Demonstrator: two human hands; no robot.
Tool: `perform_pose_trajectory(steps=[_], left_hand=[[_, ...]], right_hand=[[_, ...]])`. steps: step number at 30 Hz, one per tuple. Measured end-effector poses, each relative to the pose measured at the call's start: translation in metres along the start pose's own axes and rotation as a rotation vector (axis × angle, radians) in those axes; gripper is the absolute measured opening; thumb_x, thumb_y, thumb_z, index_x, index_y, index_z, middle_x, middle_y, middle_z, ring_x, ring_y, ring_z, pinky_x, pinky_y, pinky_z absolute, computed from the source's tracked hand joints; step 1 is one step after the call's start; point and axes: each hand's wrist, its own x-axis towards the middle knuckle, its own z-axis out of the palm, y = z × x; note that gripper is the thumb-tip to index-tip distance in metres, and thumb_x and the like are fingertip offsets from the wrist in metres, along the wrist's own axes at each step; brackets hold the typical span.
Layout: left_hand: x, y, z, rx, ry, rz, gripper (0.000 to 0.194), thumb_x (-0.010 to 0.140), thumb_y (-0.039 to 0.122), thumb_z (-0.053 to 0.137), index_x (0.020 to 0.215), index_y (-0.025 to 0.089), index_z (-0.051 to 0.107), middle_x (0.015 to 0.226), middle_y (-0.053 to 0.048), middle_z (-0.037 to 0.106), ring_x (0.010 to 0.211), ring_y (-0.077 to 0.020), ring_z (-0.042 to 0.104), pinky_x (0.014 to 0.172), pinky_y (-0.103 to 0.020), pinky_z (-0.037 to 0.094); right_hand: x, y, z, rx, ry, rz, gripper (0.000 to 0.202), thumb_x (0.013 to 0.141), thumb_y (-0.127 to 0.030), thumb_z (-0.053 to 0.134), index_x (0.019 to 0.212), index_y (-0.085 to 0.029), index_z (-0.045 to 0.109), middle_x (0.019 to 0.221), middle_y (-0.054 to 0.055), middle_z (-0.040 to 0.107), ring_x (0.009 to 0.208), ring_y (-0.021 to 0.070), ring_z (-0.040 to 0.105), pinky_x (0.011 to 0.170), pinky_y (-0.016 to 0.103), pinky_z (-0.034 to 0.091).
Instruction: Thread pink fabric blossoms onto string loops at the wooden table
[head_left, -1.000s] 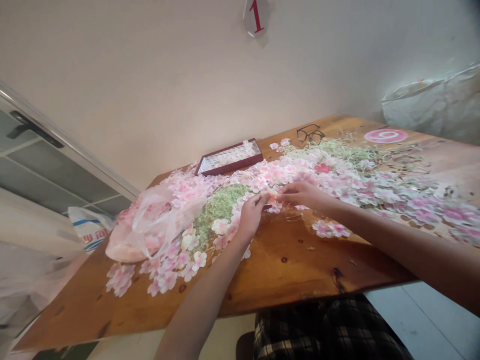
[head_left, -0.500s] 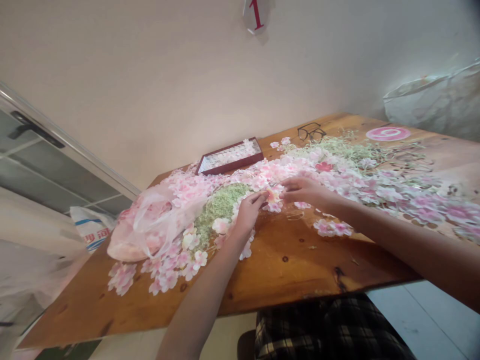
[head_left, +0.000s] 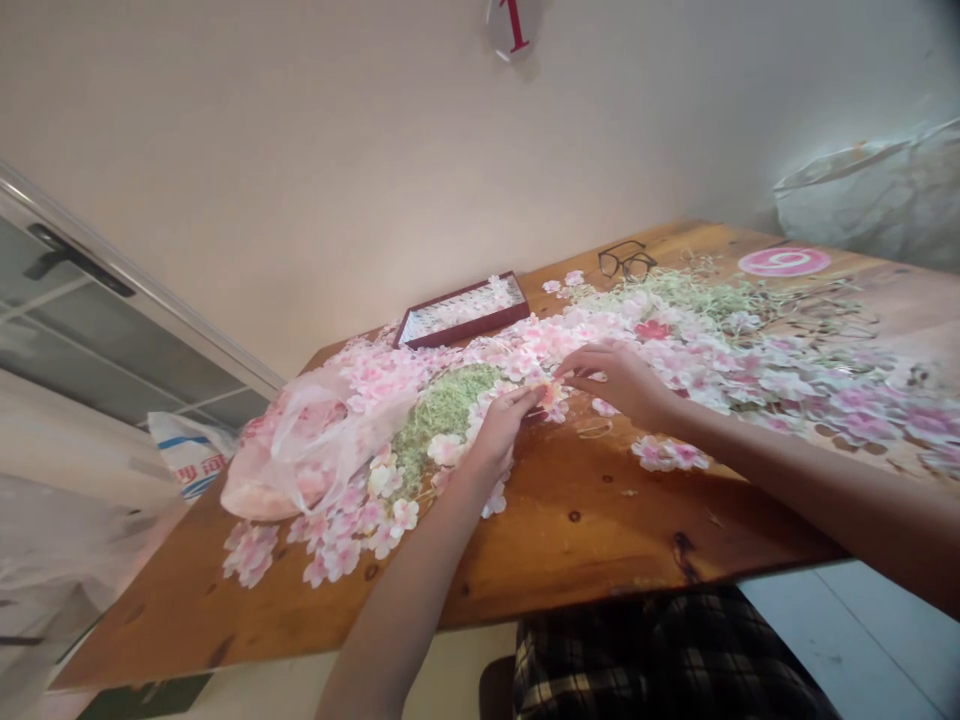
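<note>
My left hand [head_left: 504, 428] is pinched on a small pink and yellowish flower [head_left: 553, 400] near the middle of the wooden table. On the flower's right side, my right hand [head_left: 621, 378] has its thumb and fingertips drawn together near the petals; what lies between them is too small to make out. Loose pink blossoms [head_left: 386, 375] spread around both hands. Left of my left hand lies a pale green clump [head_left: 450, 400]. A pair of pink blossoms [head_left: 669, 453] rests on the wood below my right wrist.
Behind the blossoms stands a dark red tray [head_left: 461, 325] with pale contents. Black glasses [head_left: 627, 262] lie toward the back. A clear bag of pink petals [head_left: 289, 450] sits at the left. Green stems [head_left: 690, 295] and a white sack [head_left: 862, 190] are at the right.
My right hand's fingers have drawn closer together and shifted slightly up and left at the flower. My left hand has moved slightly right. The view has shifted a little.
</note>
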Motion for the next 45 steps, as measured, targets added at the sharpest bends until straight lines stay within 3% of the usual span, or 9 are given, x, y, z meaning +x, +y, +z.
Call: perform_pose_trajectory(steps=[6,9,13,16,20,24,30,40,45], left_hand=[[0.004,0.007,-0.009,0.157,0.020,0.009,0.028,0.064,0.041,0.056,0.075,0.015,0.058,0.076,-0.001,0.053,0.069,-0.0097,0.051,0.072,-0.025,0.040],[0.002,0.014,-0.015,0.471,-0.119,0.028,0.031,0.067,0.044,0.051,0.073,0.015,0.058,0.077,-0.002,0.055,0.072,-0.0125,0.052,0.071,-0.026,0.039],[-0.005,0.018,-0.015,0.886,-0.356,0.016,0.030,0.068,0.045,0.048,0.073,0.017,0.059,0.074,-0.002,0.059,0.071,-0.0154,0.053,0.069,-0.027,0.038],[-0.008,0.016,-0.012,1.038,-0.249,0.125,0.032,0.068,0.046,0.048,0.084,0.020,0.057,0.079,-0.002,0.059,0.075,-0.0173,0.053,0.069,-0.027,0.038],[-0.009,0.016,-0.002,0.827,-0.055,0.275,0.034,0.079,0.045,0.031,0.091,0.022,0.052,0.092,-0.003,0.056,0.086,-0.0166,0.051,0.077,-0.028,0.037],[-0.010,0.017,0.007,0.443,-0.088,0.221,0.029,0.072,0.045,0.046,0.087,0.020,0.051,0.089,-0.002,0.055,0.084,-0.0145,0.052,0.072,-0.025,0.040],[-0.007,0.013,0.002,0.254,-0.049,0.164,0.026,0.062,0.038,0.059,0.067,0.014,0.050,0.066,-0.001,0.053,0.065,-0.0102,0.051,0.066,-0.025,0.041],[-0.004,0.014,-0.005,0.419,-0.043,0.284,0.026,0.072,0.038,0.048,0.072,0.015,0.059,0.071,-0.002,0.057,0.068,-0.0125,0.054,0.070,-0.027,0.043],[-0.005,0.012,-0.004,0.553,-0.040,0.384,0.026,0.076,0.035,0.044,0.085,0.019,0.062,0.093,-0.005,0.056,0.083,-0.0153,0.053,0.072,-0.027,0.043]], right_hand=[[0.001,-0.011,-0.011,0.069,0.093,0.303,0.029,0.071,-0.044,0.052,0.063,-0.017,0.058,0.064,0.003,0.057,0.058,0.0125,0.049,0.053,0.025,0.035],[0.001,-0.010,-0.013,0.133,0.039,0.431,0.034,0.070,-0.047,0.052,0.055,-0.016,0.053,0.054,0.000,0.051,0.047,0.0083,0.039,0.046,0.023,0.028],[0.002,-0.006,-0.011,0.195,-0.013,0.413,0.038,0.067,-0.048,0.055,0.048,-0.015,0.047,0.047,-0.003,0.042,0.044,0.0062,0.032,0.044,0.023,0.023],[0.003,-0.004,-0.010,0.242,-0.049,0.397,0.037,0.065,-0.048,0.056,0.049,-0.015,0.049,0.047,-0.003,0.044,0.045,0.0065,0.034,0.045,0.023,0.025],[0.002,-0.006,-0.008,0.313,-0.071,0.389,0.034,0.063,-0.047,0.058,0.053,-0.015,0.053,0.052,-0.001,0.051,0.049,0.0080,0.041,0.048,0.023,0.029],[-0.002,-0.013,-0.003,0.329,-0.075,0.433,0.029,0.064,-0.043,0.059,0.056,-0.015,0.055,0.055,0.000,0.054,0.051,0.0089,0.046,0.050,0.023,0.033],[-0.003,-0.018,0.000,0.395,-0.119,0.397,0.024,0.068,-0.041,0.056,0.063,-0.018,0.060,0.065,0.003,0.060,0.061,0.0125,0.053,0.058,0.025,0.040],[-0.003,-0.019,0.002,0.589,-0.177,0.449,0.026,0.071,-0.037,0.055,0.090,-0.020,0.058,0.088,0.005,0.062,0.078,0.0164,0.058,0.068,0.028,0.047],[-0.006,-0.013,0.013,0.436,-0.059,0.249,0.026,0.067,-0.032,0.059,0.090,-0.019,0.056,0.084,0.005,0.061,0.076,0.0167,0.058,0.068,0.030,0.048]])
